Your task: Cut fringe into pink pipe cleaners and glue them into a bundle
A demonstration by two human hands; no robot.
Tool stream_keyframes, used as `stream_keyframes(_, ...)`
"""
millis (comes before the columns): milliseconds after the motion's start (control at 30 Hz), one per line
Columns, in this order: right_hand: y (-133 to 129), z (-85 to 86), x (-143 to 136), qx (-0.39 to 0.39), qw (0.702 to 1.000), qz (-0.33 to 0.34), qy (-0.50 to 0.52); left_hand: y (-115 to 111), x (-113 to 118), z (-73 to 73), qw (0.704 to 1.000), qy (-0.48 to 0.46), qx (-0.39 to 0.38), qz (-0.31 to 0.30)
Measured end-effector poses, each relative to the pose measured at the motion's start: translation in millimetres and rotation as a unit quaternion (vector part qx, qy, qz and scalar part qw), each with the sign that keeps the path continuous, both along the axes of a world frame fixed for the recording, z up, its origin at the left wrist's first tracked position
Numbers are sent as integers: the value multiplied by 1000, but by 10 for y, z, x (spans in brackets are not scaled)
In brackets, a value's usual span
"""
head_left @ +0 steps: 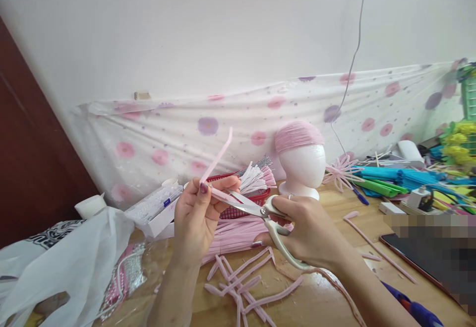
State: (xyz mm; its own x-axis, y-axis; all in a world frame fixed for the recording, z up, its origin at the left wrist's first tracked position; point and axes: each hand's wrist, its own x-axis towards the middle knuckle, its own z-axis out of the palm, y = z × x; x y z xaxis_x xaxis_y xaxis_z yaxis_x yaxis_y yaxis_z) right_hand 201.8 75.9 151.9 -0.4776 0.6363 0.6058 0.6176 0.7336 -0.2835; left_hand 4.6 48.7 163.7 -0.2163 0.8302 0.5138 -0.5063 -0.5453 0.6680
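Note:
My left hand [201, 208] pinches a bent pink fuzzy stem [219, 159], one part of which points up and away. In my right hand [301, 228] are scissors [277, 237] with pale handles, their blades spread around the stem's lower part by my left fingers. Below both hands, several bent pink stems [245, 287] lie loosely on the wooden table [316, 302]. Behind them is a bundle of straight pink stems [236, 235]. A white foam head [303, 165] with a pink wrapped top stands beyond my right hand.
A red basket [232, 211] holds white and pink stems. At left are a clear-lidded box [156, 208] and a white plastic bag [89, 252]. A phone [420, 262], a blue tool [412, 307], blue bundles [401, 174] and a power adapter [418, 198] lie at right.

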Motion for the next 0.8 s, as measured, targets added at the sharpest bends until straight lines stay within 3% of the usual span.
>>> stream_keyframes(467,60,-63,-21,123,992,-6,19,15,31,-39,1000,-10,-14,18)
stream_keyframes(633,71,-64,-29,145,989,-5,33,9,25,-49,999,-6,-22,43)
stream_keyframes(800,77,-52,-31,145,989,-10,26,13,43,-38,1000,-21,-9,17)
